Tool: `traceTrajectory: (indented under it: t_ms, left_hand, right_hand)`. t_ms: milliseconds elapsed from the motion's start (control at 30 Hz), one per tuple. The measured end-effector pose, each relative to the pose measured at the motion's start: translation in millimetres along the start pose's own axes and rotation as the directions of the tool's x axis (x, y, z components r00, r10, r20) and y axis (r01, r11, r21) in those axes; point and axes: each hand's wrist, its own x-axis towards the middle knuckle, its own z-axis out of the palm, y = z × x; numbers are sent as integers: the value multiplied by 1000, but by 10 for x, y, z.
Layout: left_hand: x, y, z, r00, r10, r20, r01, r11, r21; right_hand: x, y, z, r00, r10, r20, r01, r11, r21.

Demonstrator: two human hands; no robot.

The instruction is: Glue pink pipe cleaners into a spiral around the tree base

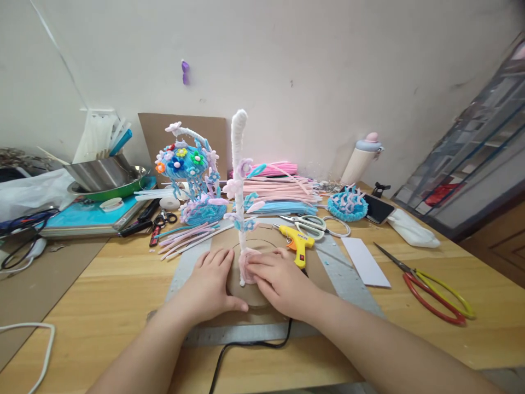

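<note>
In the head view a white fuzzy stem wrapped in pipe cleaner stands upright, with small pink, lilac and blue flowers and leaves along it. Its foot meets a round cardboard disc. Beside the foot sits a pink pipe-cleaner coil. The fingers of my right hand close on this coil from the right, covering part of it. My left hand rests at the disc's left edge, fingers stretched forward and thumb out over the disc. A yellow hot glue gun lies just beyond my right hand.
Bundles of pink pipe cleaners and blue ones lie behind. A finished flower lamp shape stands back left. Red-and-yellow scissors, white-handled scissors and a white card are rightward. A black cord runs in front.
</note>
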Motion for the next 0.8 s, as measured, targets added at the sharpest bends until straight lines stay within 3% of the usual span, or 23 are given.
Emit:
traceTrajectory:
  t_ms: [100,200,400,800]
  left_hand:
    - [0,261,68,986,-124,-112,134,988,80]
    - [12,376,76,976,-152,-157,171,979,114]
    - [6,262,-24,984,-100,-150,104,994,16]
    - [58,130,-87,982,-98,-164,92,995,-43]
  right_hand:
    - [-8,37,48,998,26,58,-21,996,-88]
    - [-16,96,109,987,52,150,-31,990,-137]
    - [-17,152,141,978,54,199,-26,989,-144]
    - [33,137,113,986,72,148,-66,997,-45]
